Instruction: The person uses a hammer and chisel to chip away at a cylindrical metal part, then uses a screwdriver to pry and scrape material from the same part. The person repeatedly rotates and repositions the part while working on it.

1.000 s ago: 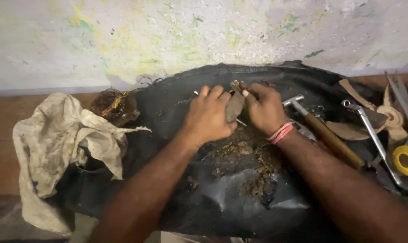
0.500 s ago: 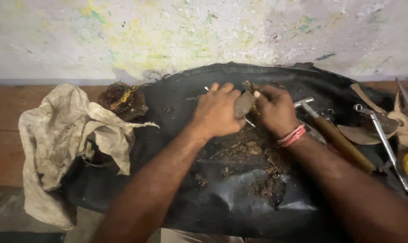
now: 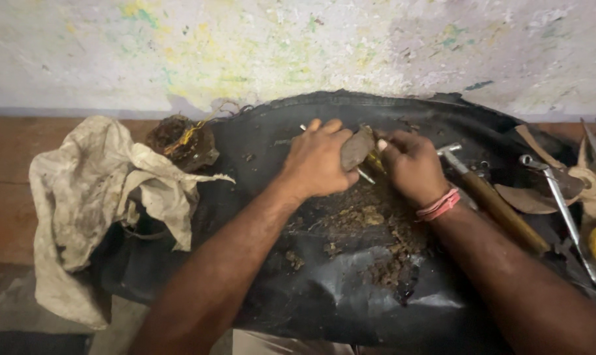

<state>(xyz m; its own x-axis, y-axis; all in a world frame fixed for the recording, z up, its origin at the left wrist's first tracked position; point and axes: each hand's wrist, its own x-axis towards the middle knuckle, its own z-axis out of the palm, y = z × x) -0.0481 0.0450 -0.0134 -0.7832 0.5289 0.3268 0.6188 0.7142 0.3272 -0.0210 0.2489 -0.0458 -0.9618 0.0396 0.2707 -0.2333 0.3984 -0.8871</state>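
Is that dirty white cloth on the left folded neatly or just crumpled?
Crumpled. The dirty white cloth lies bunched in loose, uneven folds, one edge draped over the black rubber sheet.

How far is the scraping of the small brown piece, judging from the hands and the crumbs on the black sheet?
Done: a pile of brown crumbs already lies on the black sheet below the hands. In hand: the left hand holds the small brown piece, and the right hand works a thin tool against it. Left: dark matter seems to remain on the piece, but how much I cannot tell. The hammer lies untouched.
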